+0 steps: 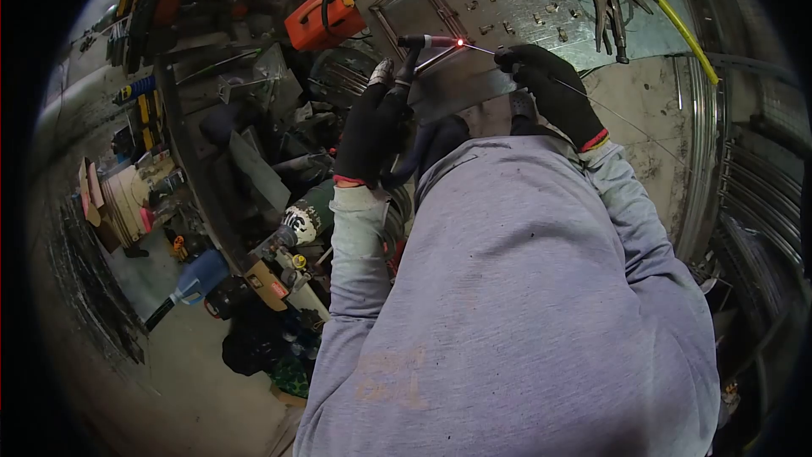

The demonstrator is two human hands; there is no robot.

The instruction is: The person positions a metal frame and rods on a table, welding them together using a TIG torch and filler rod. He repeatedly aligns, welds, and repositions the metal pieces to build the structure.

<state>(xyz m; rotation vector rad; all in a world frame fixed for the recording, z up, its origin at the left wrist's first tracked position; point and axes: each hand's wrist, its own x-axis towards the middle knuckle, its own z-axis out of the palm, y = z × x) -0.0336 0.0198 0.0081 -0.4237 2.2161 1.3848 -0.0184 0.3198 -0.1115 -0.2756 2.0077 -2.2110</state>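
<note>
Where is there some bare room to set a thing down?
Bare floor lies at lower left, between the blue jug, the black bag and the long dark strips. The table is crowded beyond the right hand: small metal pieces, pliers.

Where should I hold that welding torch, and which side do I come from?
I'd take the welding torch by its black handle, coming from the near left, where the gloved left hand is. The handle slopes from the torch head toward you; the reddish nozzle points right, ending at a bright glow, probably hot, so keep the grip off that end.
</note>
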